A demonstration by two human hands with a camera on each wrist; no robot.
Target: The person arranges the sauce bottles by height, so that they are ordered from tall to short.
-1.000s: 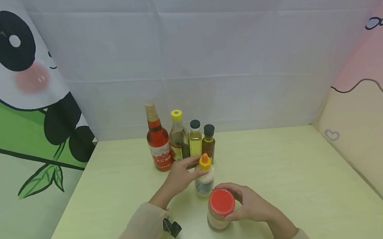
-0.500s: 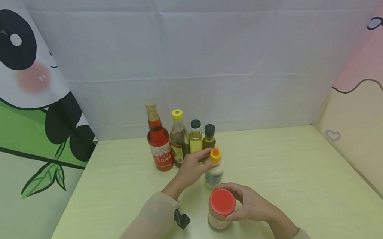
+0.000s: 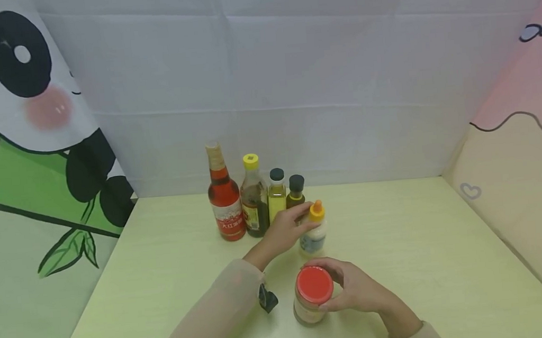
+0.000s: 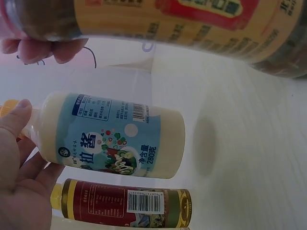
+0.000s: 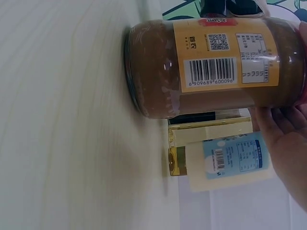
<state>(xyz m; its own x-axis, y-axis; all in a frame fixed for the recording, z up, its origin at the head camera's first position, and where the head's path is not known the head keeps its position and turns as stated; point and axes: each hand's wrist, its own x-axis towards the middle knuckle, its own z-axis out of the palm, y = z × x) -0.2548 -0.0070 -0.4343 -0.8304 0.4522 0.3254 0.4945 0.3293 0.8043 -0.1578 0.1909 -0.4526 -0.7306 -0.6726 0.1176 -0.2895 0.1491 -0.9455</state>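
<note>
My left hand (image 3: 282,232) pinches a salad dressing squeeze bottle (image 3: 313,241) near its yellow cap. The bottle has a pale blue label (image 4: 96,139) and cream contents. In the left wrist view, a shadow lies apart from its base, so it appears held just above the table. Nearer the front, my right hand (image 3: 357,289) grips a glass jar (image 3: 315,286) by its red lid. Brown paste fills the jar, as the right wrist view shows. It looks upright on the table, with the fingers behind it partly hidden.
Behind my left hand stand a red-liquid bottle (image 3: 226,204), a dark bottle with a yellow cap (image 3: 254,202), a yellow oil bottle (image 3: 277,197) and a small black-capped bottle (image 3: 296,188). A white cloth wall (image 3: 304,108) rises at the back of the pale table (image 3: 400,233).
My left hand has moved right and away from me, carrying the squeeze bottle from beside the jar to the right of the small black-capped bottle. The right hand and jar have stayed in place.
</note>
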